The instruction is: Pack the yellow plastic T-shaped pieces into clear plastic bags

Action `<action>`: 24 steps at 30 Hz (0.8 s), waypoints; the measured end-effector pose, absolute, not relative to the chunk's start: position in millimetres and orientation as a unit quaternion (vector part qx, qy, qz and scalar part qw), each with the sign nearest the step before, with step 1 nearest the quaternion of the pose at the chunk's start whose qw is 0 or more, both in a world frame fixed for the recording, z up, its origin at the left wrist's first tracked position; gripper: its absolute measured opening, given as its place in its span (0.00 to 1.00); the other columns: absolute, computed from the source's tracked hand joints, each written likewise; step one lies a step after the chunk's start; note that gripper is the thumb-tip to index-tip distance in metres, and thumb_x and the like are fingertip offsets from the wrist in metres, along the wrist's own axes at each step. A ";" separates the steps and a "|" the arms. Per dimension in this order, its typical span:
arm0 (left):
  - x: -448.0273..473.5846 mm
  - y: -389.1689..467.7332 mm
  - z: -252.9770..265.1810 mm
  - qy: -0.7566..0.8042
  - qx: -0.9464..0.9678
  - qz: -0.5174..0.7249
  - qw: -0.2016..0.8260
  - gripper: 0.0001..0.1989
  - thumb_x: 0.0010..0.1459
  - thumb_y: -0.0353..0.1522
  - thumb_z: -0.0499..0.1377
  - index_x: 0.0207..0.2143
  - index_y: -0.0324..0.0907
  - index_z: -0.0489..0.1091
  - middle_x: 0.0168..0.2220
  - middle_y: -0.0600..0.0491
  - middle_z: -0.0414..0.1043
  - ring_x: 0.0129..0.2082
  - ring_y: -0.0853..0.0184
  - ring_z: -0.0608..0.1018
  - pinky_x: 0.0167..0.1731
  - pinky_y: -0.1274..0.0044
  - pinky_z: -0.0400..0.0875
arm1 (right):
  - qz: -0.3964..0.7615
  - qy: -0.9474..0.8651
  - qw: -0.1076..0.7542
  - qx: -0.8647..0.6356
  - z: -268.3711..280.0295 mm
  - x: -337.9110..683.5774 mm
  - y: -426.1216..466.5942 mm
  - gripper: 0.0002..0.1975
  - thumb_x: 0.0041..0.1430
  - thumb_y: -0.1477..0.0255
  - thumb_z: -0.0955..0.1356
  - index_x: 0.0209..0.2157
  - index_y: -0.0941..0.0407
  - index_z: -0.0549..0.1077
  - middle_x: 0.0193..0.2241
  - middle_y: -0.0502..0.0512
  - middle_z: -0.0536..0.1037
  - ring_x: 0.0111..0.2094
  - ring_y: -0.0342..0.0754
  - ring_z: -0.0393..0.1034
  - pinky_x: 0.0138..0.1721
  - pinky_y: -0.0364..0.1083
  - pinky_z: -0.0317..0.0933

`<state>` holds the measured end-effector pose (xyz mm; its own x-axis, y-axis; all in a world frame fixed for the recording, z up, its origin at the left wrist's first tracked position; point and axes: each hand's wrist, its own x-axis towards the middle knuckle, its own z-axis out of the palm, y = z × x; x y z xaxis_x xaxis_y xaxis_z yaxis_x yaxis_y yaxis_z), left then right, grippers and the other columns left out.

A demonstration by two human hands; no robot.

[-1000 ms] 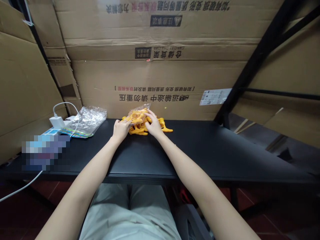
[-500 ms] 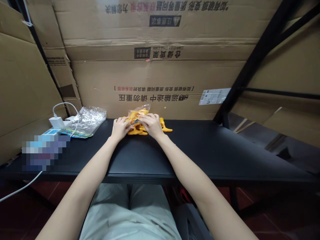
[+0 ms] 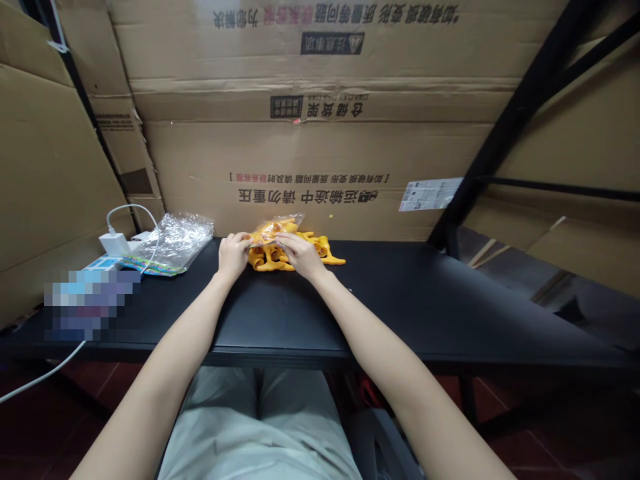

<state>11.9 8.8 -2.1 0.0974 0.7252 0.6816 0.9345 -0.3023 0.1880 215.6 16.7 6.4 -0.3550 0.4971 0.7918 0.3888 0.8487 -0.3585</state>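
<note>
Between my two hands is a clear plastic bag (image 3: 287, 225) with yellow plastic pieces in it, tilted over the back of the table. My left hand (image 3: 234, 255) pinches the bag's left side near its edge. At the right, my right hand (image 3: 303, 256) has its fingers closed on the near edge of the same bag. Below and behind the hands lies a pile of loose yellow plastic pieces (image 3: 270, 259) with curved arms and round openings. One yellow piece (image 3: 334, 259) sticks out to the right of my right hand. Their exact kind cannot be made out.
A crumpled clear bag (image 3: 185, 237) with a colourful edge lies at the back left. Beside it are a white charger (image 3: 114, 241) with a cable and a blurred-out object (image 3: 93, 303). Cardboard (image 3: 320, 147) walls the black table (image 3: 400, 300) at the back; a black metal post (image 3: 493, 153) rises at right.
My left hand has moved slightly left and up, and the bag's near edge is raised and flatter. More of the loose yellow pieces now show beneath it.
</note>
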 end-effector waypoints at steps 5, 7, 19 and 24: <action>8.0 6.0 1.2 -0.582 -0.660 -0.457 0.133 0.11 0.54 0.31 0.59 0.40 0.44 0.74 0.47 0.48 0.69 0.45 0.62 0.72 0.42 0.73 0.65 | 0.040 -0.809 0.527 -0.258 5.6 218.7 17.6 0.15 0.59 0.73 0.62 0.44 0.50 0.75 0.50 0.52 0.74 0.53 0.49 0.67 0.57 0.53 0.59; 5.6 6.8 0.4 -0.594 -0.636 -0.479 0.116 0.13 0.52 0.34 0.60 0.41 0.44 0.74 0.46 0.47 0.69 0.43 0.62 0.73 0.41 0.74 0.66 | 0.032 -0.799 0.542 -0.257 5.3 219.3 18.2 0.14 0.59 0.72 0.62 0.43 0.50 0.76 0.49 0.53 0.75 0.52 0.49 0.67 0.56 0.53 0.60; 21.1 11.1 9.9 -0.491 -0.516 -0.605 -0.356 0.25 0.56 0.43 0.57 0.52 0.37 0.66 0.34 0.48 0.77 0.17 0.75 0.72 0.17 0.83 0.62 | 0.049 -0.698 0.642 -0.313 15.6 215.4 16.0 0.16 0.61 0.59 0.61 0.35 0.51 0.77 0.38 0.56 0.78 0.43 0.51 0.72 0.50 0.54 0.64; 41.2 22.0 19.8 -0.472 -0.523 -0.606 -0.369 0.19 0.58 0.41 0.55 0.45 0.35 0.71 0.40 0.44 0.77 0.30 0.68 0.79 0.16 0.86 0.62 | 0.023 -0.673 0.660 -0.334 21.5 223.5 16.6 0.15 0.61 0.60 0.61 0.36 0.50 0.77 0.38 0.55 0.78 0.43 0.51 0.71 0.50 0.53 0.64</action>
<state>41.2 22.0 19.8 -0.1794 0.9414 0.2858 0.0459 -0.2821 0.9583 223.5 16.6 21.5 0.0941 0.4796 0.8724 0.4192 0.7758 -0.4717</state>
